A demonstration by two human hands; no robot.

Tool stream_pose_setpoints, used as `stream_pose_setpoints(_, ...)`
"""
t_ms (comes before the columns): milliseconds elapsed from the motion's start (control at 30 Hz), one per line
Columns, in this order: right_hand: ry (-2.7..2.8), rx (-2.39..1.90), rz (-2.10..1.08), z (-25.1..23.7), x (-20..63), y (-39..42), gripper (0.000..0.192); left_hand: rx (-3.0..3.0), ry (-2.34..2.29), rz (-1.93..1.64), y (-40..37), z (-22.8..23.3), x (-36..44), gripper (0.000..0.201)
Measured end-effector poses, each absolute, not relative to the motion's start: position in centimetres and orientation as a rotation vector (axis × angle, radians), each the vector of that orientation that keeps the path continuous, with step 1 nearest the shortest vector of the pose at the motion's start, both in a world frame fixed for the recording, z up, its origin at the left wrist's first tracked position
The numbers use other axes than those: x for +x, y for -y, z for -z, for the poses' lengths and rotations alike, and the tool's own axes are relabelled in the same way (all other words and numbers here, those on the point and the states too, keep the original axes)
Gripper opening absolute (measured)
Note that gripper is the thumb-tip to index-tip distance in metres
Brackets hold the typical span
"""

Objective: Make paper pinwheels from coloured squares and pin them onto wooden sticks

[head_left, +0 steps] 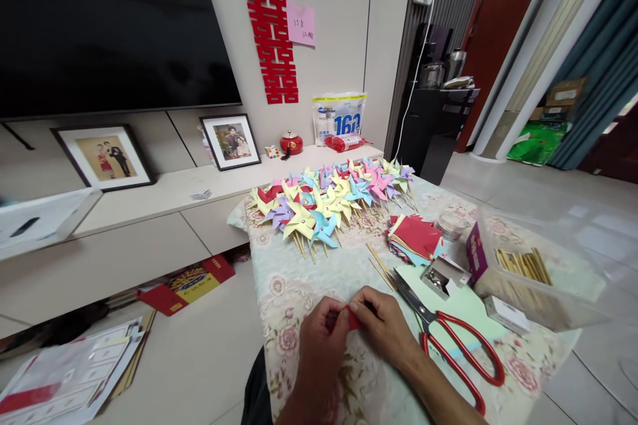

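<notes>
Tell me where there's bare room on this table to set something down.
Bare floral cloth lies between the pinwheel pile and the left hand, toward the table's left edge. The right side is crowded: red paper stack, scissors, clear box of sticks. Both hands, right hand included, pinch a red paper piece.

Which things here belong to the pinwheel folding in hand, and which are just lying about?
In use or to hand: red paper piece pinched by left hand and right hand; red scissors; paper squares; wooden sticks; finished pinwheels.

Lying about: framed photos; red jar; papers on the floor.
</notes>
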State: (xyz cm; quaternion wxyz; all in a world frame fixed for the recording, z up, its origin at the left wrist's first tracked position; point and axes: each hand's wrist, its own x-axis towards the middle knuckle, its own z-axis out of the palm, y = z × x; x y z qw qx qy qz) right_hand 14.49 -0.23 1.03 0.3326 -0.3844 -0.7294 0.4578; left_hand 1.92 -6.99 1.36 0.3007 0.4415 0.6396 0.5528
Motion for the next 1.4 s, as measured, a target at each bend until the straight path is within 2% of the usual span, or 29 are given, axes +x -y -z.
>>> stream_pose_setpoints(167, 1.927, -0.989, -1.189, -1.0, 14.9, 0.2, 0.016, 1.141, -1.674, -1.476, 7.1, -1.0, 1.6, 0.019)
stream_pose_setpoints(467, 1.941, -0.960, -1.041, -1.6, 15.1, 0.1, 0.019, 1.222, -1.644, -1.398, 7.0, -0.7, 1.3, 0.013)
stream_pose_setpoints(600, 1.943, -0.936, -0.931, -2.0, 15.5, 0.2, 0.017, 1.510, -1.692, -1.366, 6.6, -0.5, 0.3, 0.011)
stream_pose_setpoints(700, 1.975, -0.905, -0.835, -1.9, 16.1, 0.8, 0.015, 1.998, -1.753, -1.397, 6.3, -0.3, -0.8, 0.016)
stream_pose_setpoints(767, 2.061, -0.851, -0.724, -1.5, 16.7, 1.6, 0.019, 2.303, -1.819, -1.267, 6.6, 0.0, -1.4, 0.018)
stream_pose_setpoints(867, 2.179, -0.812, -0.512, -0.6, 17.6, 3.2, 0.034, 2.593, -1.789, -1.084, 7.6, 0.8, -2.1, 0.020)
stream_pose_setpoints(1000, 2.139, -0.911, -0.318, 0.1, 18.4, 5.1, 0.047, 2.768, -1.705, -1.085, 9.3, 1.5, -2.3, 0.037)
stream_pose_setpoints(1200, 2.304, -0.881, -0.090, 0.1, 18.1, 6.0, 0.051, 2.730, -1.772, -1.046, 10.8, 1.3, -0.9, 0.040)
stream_pose_setpoints(1400, 2.502, -0.881, -0.119, 0.6, 17.7, 6.5, 0.041, 2.751, -1.810, -0.944, 11.0, 1.2, -0.7, 0.036)
